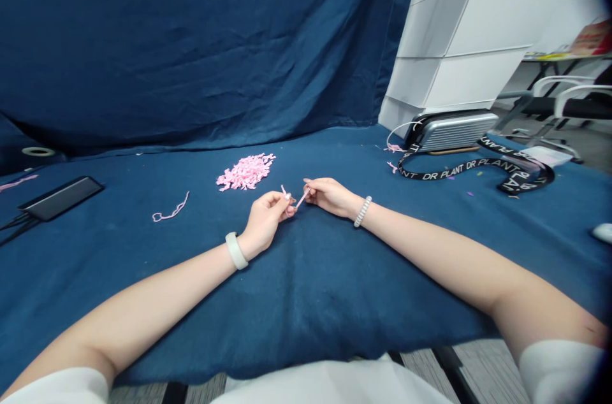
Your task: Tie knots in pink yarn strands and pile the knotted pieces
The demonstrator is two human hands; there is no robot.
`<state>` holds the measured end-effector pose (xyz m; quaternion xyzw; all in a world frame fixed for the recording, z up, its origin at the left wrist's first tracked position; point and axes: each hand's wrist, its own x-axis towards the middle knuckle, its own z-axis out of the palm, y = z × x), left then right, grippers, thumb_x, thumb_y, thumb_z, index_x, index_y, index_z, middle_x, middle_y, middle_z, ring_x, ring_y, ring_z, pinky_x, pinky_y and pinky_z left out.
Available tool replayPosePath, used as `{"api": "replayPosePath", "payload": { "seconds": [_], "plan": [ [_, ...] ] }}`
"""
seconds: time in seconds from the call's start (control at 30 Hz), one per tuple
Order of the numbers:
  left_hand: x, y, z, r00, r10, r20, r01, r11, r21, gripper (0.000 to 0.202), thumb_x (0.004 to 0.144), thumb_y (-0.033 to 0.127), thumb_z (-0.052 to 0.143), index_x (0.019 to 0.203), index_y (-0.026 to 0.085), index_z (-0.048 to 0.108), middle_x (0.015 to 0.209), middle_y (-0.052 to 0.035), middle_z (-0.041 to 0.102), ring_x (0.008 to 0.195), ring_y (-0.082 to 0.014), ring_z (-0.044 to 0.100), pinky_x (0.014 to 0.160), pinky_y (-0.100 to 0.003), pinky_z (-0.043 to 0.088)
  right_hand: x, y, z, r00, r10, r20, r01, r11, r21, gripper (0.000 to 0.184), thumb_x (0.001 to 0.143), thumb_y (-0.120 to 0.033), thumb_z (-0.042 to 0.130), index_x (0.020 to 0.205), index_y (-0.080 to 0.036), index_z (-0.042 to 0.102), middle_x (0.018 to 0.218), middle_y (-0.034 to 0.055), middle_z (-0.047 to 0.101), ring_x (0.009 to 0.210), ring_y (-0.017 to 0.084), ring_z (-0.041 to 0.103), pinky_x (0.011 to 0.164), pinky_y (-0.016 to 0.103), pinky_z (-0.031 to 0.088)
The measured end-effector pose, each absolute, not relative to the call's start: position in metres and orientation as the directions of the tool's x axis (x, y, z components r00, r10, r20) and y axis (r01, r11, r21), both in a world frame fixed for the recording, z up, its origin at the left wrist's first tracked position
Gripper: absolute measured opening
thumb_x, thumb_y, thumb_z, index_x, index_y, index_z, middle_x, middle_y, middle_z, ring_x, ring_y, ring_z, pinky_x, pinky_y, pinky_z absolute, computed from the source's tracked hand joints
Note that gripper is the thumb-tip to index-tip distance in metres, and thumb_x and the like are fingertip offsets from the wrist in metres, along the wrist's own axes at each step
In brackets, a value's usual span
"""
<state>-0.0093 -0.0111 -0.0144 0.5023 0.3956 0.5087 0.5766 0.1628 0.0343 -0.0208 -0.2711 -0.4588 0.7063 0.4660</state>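
Note:
My left hand (265, 219) and my right hand (329, 195) meet in front of me above a navy blue cloth (315, 289), their fingertips pinching a small pink ribbon piece (301, 199). A small pink loop shows at my left fingertips, though the fingers partly hide how it joins the piece. Left of my hands lies a heap of pink ribbon pieces (246, 171). A short pink ribbon chain (171, 208) rests on the cloth to the left of my left wrist. A white band circles my left wrist, and a pale beaded bracelet circles my right.
A black tablet or phone (61, 197) with cables lies at the left, beyond it a pink strip (18, 182). To the right are a silver ribbed case (449, 131) and a black "DR PLANT" lanyard (471, 168). White drawers (440, 28) stand behind; a blue backdrop hangs (182, 41).

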Motion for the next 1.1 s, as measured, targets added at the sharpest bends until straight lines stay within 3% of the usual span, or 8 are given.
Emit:
{"api": "replayPosePath", "payload": {
  "seconds": [0.17,0.33,0.5,0.63,0.73,0.87,1.0,1.1],
  "plan": [
    [-0.011,-0.02,-0.009,0.195,0.92,0.339,0.09,-0.361,0.928,0.017,0.076,0.032,0.062,0.077,0.015,0.065,0.092,-0.0076,0.068,0.091,-0.0183,0.061,0.089,-0.032,0.044,0.166,0.037,-0.021,-0.401,0.916,0.024,-0.457,-0.177,-0.872,0.025,0.073,-0.032,0.067,0.06,-0.014,0.056,0.06,-0.0003,0.054,0.061,0.01,0.049,0.068,0.029,0.04],
    [-0.01,-0.028,-0.008,0.388,0.82,0.419,0.241,-0.53,0.813,0.012,0.078,0.027,0.061,0.075,0.017,0.068,0.108,-0.01,0.065,0.105,-0.0203,0.057,0.097,-0.033,0.037,0.167,0.036,-0.02,-0.407,0.914,0.011,-0.467,-0.198,-0.862,0.017,0.073,-0.027,0.067,0.067,-0.013,0.058,0.064,0.0002,0.057,0.061,0.01,0.051,0.067,0.028,0.041],
    [-0.009,-0.027,-0.01,0.469,0.819,0.332,0.332,-0.512,0.793,0.014,0.079,0.029,0.058,0.074,0.019,0.067,0.091,-0.0057,0.07,0.096,-0.0198,0.061,0.101,-0.034,0.031,0.166,0.036,-0.021,-0.394,0.919,-0.001,-0.472,-0.203,-0.858,0.017,0.075,-0.026,0.065,0.065,-0.013,0.057,0.064,0.0007,0.057,0.062,0.01,0.052,0.067,0.027,0.041],
    [-0.009,-0.022,-0.014,0.436,0.864,0.251,0.378,-0.428,0.821,0.018,0.08,0.034,0.056,0.077,0.018,0.066,0.079,-0.0038,0.068,0.075,-0.0178,0.06,0.076,-0.028,0.043,0.166,0.036,-0.02,-0.391,0.92,-0.011,-0.462,-0.207,-0.862,0.016,0.075,-0.026,0.065,0.066,-0.014,0.058,0.065,0.0008,0.058,0.062,0.01,0.052,0.067,0.027,0.041],
    [-0.011,-0.018,-0.018,0.373,0.887,0.272,0.387,-0.415,0.823,0.019,0.08,0.034,0.056,0.073,0.018,0.063,0.074,-0.0022,0.065,0.07,-0.0162,0.057,0.071,-0.026,0.043,0.166,0.035,-0.02,-0.429,0.903,0.023,-0.428,-0.181,-0.885,0.017,0.071,-0.028,0.068,0.067,-0.014,0.059,0.07,0.0014,0.059,0.065,0.011,0.053,0.068,0.028,0.041],
    [-0.014,-0.013,-0.02,0.256,0.902,0.347,0.361,-0.422,0.831,0.018,0.082,0.032,0.053,0.074,0.018,0.06,0.085,-0.0041,0.066,0.087,-0.0187,0.059,0.084,-0.03,0.041,0.165,0.031,-0.021,-0.5,0.86,0.107,-0.297,-0.054,-0.953,0.02,0.064,-0.03,0.074,0.066,-0.014,0.061,0.076,0.0008,0.057,0.071,0.01,0.052,0.071,0.026,0.039],
    [-0.014,-0.012,-0.018,0.199,0.895,0.398,0.249,-0.439,0.863,0.013,0.082,0.028,0.054,0.078,0.018,0.06,0.109,-0.0079,0.065,0.117,-0.0202,0.05,0.105,-0.036,0.027,0.164,0.026,-0.02,-0.615,0.754,0.23,-0.062,0.245,-0.968,0.021,0.07,-0.032,0.068,0.062,-0.014,0.062,0.078,0.0007,0.053,0.071,0.01,0.048,0.073,0.026,0.037],
    [-0.013,-0.014,-0.014,0.195,0.896,0.4,0.171,-0.432,0.886,0.012,0.081,0.028,0.056,0.078,0.018,0.06,0.116,-0.0087,0.063,0.122,-0.0201,0.047,0.108,-0.037,0.024,0.163,0.022,-0.016,-0.683,0.7,0.211,0.05,0.332,-0.942,0.02,0.073,-0.033,0.065,0.065,-0.014,0.065,0.076,0.0005,0.052,0.07,0.011,0.048,0.073,0.027,0.038]
  ]
}}
